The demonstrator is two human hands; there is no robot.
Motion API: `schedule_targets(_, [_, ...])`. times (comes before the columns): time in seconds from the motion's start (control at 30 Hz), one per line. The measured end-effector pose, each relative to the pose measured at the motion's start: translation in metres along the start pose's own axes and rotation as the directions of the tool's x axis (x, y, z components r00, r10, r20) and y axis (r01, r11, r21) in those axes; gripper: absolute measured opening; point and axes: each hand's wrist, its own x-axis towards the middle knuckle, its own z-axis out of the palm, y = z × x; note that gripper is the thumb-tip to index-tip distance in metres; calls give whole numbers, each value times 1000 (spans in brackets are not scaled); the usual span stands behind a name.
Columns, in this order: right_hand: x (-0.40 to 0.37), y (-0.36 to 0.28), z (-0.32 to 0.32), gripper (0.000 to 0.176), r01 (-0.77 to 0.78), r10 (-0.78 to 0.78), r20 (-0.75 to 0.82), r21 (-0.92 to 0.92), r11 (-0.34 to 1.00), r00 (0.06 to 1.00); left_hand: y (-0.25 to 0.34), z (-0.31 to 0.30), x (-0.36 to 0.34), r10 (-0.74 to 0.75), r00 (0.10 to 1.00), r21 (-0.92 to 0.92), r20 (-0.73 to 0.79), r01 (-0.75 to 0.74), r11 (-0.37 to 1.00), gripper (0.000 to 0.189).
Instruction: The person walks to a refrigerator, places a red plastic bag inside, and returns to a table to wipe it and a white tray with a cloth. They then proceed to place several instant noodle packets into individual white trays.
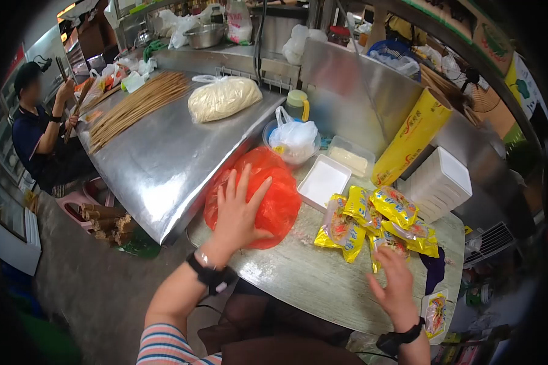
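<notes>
My left hand [240,207] lies spread over a red plastic bag [280,201] at the left of the small table [286,283]. Its fingers are stretched apart and grip nothing. On the right, my right hand [394,286] is held with fingers apart at the near side of a pile of yellow printed packets [362,213]. Its fingertips overlap the lowest packet in this view. Behind the pile, between the two hands, sits a white tray [324,181]. One more packet [435,313] rests in a white tray near the right edge.
A stack of white trays [444,182] and a yellow film roll [413,137] stand at the back right. A tied white bag [295,137] sits in a bowl. The steel counter [170,176] holds sticks [143,106] and a bag of pale food [224,98]. A person [36,128] sits far left.
</notes>
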Motion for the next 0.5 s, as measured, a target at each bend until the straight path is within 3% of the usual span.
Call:
schedule_targets(0.07, [3,-4,11,45,-3,1,51,38,999,999,-13,26,23,-4,980,-53,199,14,999,87])
schedule_targets(0.1, [-5,-26,15,45,0,1,-8,62,998,1000,-31,13,26,26,983,-7,179,-25,1000,87])
schedule_targets(0.17, [-14,-32,12,42,22,-26,41,94,995,999,-57,39,26,10,977,-182,213,30,983,57])
schedule_targets(0.23, [-20,-33,11,40,10,-16,53,109,994,998,-54,10,46,-48,995,-507,86,86,858,33])
schedule_targets(0.27, [-25,-32,12,39,2,-9,50,138,990,999,-51,-5,56,-219,966,-753,136,244,611,29])
schedule_targets(0.3, [-29,-31,14,38,-6,0,41,166,986,999,-48,-37,67,-186,944,-784,273,330,525,30])
schedule_targets(0.33, [-32,-29,15,37,-50,36,71,209,977,997,-36,-57,73,-192,953,-914,236,285,289,32])
schedule_targets(0.37, [-35,-29,16,37,-61,48,67,213,975,997,-34,-76,76,-125,970,-949,209,232,212,30])
schedule_targets(0.4, [-35,-29,18,36,-93,72,88,259,962,994,-49,-80,82,-112,986,-918,123,156,366,33])
schedule_targets(0.43, [-35,-30,19,35,-123,93,110,307,944,990,-54,-84,86,-103,987,-914,122,152,375,33])
schedule_targets(0.5, [-25,-35,17,37,-122,86,119,340,932,989,-58,-90,88,-199,972,-968,126,164,190,35])
